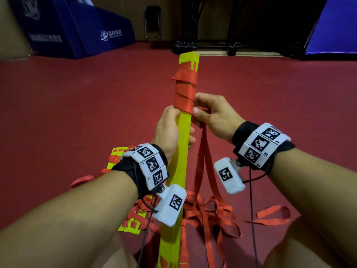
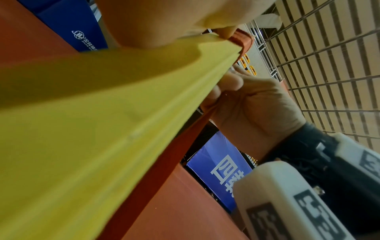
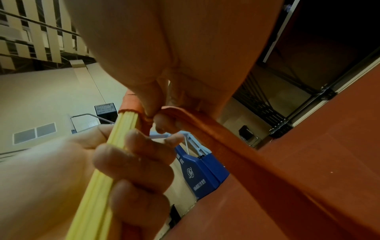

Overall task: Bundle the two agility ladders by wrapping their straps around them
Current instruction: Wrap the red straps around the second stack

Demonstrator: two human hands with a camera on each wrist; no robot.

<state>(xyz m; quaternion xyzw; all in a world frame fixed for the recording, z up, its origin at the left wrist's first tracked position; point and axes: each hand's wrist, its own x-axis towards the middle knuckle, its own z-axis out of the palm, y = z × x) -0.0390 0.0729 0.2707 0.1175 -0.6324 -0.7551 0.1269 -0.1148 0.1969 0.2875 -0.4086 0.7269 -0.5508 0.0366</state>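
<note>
A stack of yellow ladder rungs [image 1: 182,144] points away from me above the red floor. Red strap [image 1: 185,88] is wound several times round its far part. My left hand [image 1: 170,126] grips the stack just below the wraps, fingers curled round it [image 3: 131,162]. My right hand [image 1: 208,113] pinches the red strap [image 3: 205,126] at the right edge of the stack, next to the lowest wrap. Loose strap [image 1: 204,171] hangs from that hand to a tangle on the floor. A second ladder [image 1: 131,219], yellow rungs and red straps, lies under my left forearm.
Blue padded mats [image 1: 77,29] stand at the back left and another blue pad [image 1: 332,26] at the back right. A black wheeled frame [image 1: 208,45] and a folding chair [image 1: 152,22] stand at the far wall. Loose strap loops [image 1: 270,213] spread over the floor.
</note>
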